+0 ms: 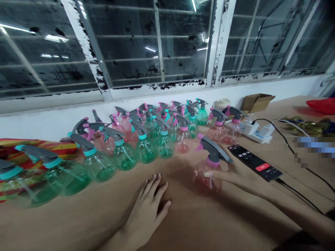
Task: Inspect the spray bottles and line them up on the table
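My right hand (227,176) is wrapped round the body of a pink spray bottle (202,179) with a grey and pink trigger head, upright at the table's right-middle. My thumb lies across its front; the other fingers are hidden behind it. My left hand (149,205) rests flat on the table with fingers spread, holding nothing. Beyond it stands a row of green spray bottles, among them one nearest the fingertips (147,149). A pink spray bottle (183,139) stands at the right end of that row, and several more green and pink ones crowd behind.
A phone (255,162) showing a timer lies right of the held bottle, with a cable attached. Behind it are a white power strip (258,134) with plugs and an open cardboard box (258,102). Striped cloth (60,148) lies at left. A barred window (157,42) spans the wall.
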`<state>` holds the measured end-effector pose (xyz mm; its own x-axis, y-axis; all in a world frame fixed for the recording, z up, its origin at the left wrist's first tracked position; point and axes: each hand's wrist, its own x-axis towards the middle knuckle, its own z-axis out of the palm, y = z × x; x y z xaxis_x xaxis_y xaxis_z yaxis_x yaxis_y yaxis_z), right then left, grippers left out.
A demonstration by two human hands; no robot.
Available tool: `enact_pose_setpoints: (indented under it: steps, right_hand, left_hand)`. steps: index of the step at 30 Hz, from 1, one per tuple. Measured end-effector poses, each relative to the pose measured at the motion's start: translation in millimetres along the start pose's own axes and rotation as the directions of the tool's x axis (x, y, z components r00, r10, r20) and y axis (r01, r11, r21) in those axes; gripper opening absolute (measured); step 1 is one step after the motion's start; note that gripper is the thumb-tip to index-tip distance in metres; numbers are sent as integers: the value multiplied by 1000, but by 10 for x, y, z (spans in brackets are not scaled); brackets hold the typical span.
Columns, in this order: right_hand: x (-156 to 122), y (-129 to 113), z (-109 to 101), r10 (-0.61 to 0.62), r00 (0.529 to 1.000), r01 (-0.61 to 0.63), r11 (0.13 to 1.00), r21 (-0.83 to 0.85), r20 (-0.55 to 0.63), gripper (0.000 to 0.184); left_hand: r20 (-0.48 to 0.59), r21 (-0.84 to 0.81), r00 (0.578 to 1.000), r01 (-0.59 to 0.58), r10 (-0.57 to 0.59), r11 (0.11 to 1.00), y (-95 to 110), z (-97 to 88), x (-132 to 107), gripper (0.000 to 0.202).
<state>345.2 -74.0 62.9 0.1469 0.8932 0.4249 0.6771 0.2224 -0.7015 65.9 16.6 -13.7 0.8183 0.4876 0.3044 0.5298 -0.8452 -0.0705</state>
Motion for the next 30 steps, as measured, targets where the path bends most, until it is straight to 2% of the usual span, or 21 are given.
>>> enact_pose_setpoints:
  steps: [6, 9, 12, 16, 21, 24, 30]
  right_hand:
    - [167, -71, 137, 78, 996, -74, 989, 129, -32, 46]
    - [269, -63, 236, 103, 992, -80, 964, 252, -79, 40]
    - [342, -87, 321, 116, 990, -87, 951, 296, -83, 35]
    - [402, -152, 425, 79, 997, -66, 930, 363, -20, 28]
    - [545, -207, 566, -95, 987, 30, 904, 426, 132, 18]
    - [631, -233, 650, -164, 971, 60, 874, 483, 176, 13]
    - [658, -238, 758, -127, 969, 12, 881, 473, 212, 14]
  left_hand:
    - [3, -23, 1000, 14, -14, 1000, 6, -8, -4, 41]
    - [1, -23, 1000, 17, -17, 1000, 9, -5, -6, 41]
    - [-2, -17, 1000, 15, -15, 1000, 10, -3, -7, 41]
    - [6, -13, 1000, 26, -26, 1000, 16, 1, -14, 43]
    - [46, -26, 998, 47, -46, 999, 44, -20, -17, 44]
    - [60, -39, 996, 61, -59, 997, 62, -44, -16, 46]
    - [66, -25, 996, 55, -53, 998, 69, -51, -28, 49]
